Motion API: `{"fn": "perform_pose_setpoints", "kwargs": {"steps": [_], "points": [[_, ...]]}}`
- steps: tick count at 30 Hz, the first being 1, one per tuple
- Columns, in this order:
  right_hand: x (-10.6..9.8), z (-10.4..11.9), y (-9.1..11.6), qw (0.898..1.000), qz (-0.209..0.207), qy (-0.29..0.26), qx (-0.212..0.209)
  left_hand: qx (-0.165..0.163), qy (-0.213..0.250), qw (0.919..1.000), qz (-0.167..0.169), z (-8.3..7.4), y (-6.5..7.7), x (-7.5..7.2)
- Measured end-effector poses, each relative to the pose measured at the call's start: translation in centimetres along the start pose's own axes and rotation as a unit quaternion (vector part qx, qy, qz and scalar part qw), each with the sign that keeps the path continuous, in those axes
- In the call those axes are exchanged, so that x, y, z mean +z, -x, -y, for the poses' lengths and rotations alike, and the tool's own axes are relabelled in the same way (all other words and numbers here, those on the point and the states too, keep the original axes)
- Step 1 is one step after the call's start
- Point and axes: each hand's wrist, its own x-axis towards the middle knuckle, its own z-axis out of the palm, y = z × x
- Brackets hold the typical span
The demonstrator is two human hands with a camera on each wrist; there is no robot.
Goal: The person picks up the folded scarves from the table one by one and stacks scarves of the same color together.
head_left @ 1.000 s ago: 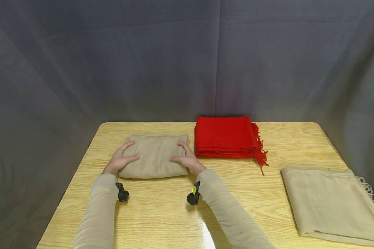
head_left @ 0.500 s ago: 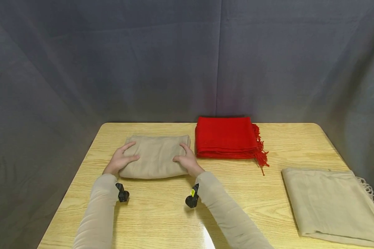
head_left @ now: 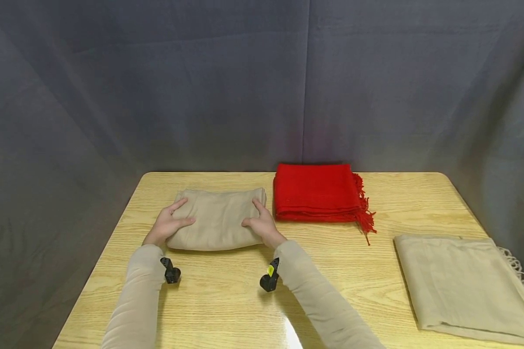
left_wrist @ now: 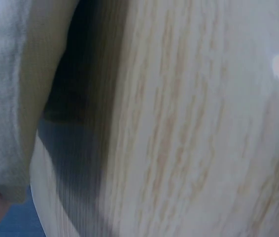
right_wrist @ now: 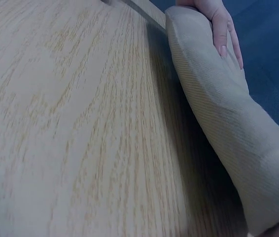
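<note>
A folded beige scarf (head_left: 218,220) lies at the back left of the table, between my two hands. My left hand (head_left: 165,224) grips its left end, thumb and one finger over the top and the other fingers hidden. At the opposite end my right hand (head_left: 264,224) holds on the same way, with its thumb pressed on the top layer. Seen from the right wrist, the scarf (right_wrist: 218,94) forms a thick, rounded roll above its shadow, and the left hand (right_wrist: 219,19) shows at the far end. Only the scarf's edge (left_wrist: 11,94) appears in the left wrist view.
Just right of the held scarf lies a folded red scarf (head_left: 316,191) with fringe on its right side. Another folded beige scarf (head_left: 465,286), also fringed, lies at the front right of the wooden table (head_left: 227,300). Dark curtains (head_left: 227,97) hang behind and at both sides.
My right hand has shifted very slightly to the right on the held beige scarf. The left hand and the other scarves look the same.
</note>
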Motion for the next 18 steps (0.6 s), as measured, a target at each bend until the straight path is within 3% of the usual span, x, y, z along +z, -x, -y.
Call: {"fn": "perform_pose_setpoints", "kwargs": {"steps": [18], "points": [[-0.07, 0.59, 0.53, 1.0, 0.004, 0.002, -0.005, 0.006, -0.019, 0.9998, -0.009, -0.83, 0.8, -0.3]]}}
